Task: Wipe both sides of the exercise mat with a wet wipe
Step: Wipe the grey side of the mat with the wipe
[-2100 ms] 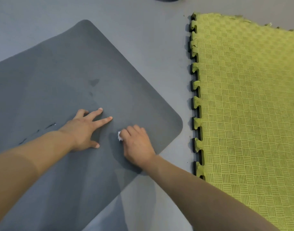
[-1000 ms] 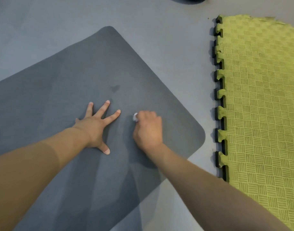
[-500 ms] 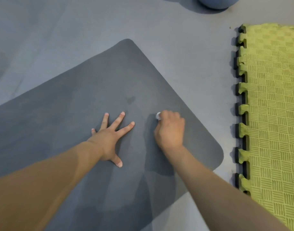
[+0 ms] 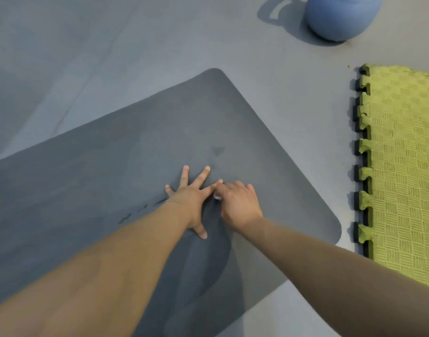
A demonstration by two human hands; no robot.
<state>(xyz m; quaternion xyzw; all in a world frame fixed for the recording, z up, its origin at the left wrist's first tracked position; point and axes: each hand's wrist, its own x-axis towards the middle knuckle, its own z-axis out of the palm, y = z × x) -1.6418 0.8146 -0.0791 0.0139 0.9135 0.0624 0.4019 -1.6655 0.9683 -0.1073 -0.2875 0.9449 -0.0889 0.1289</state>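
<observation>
A dark grey exercise mat (image 4: 126, 166) lies flat on the grey floor, its rounded end pointing right. My left hand (image 4: 192, 198) presses flat on it with fingers spread. My right hand (image 4: 239, 204) is closed around a small white wet wipe (image 4: 217, 197), of which only a corner shows, and presses it on the mat right beside my left index finger. A small dark mark (image 4: 218, 150) sits on the mat just beyond the hands.
A yellow-green interlocking foam tile mat (image 4: 403, 171) with black toothed edges lies at the right. A blue kettlebell (image 4: 340, 15) stands on the floor at the top right. Short dark streaks (image 4: 135, 212) mark the mat left of my left wrist.
My right hand has slid the wipe left across the mat until it meets my left index finger. The view has tilted up, bringing the blue kettlebell into sight.
</observation>
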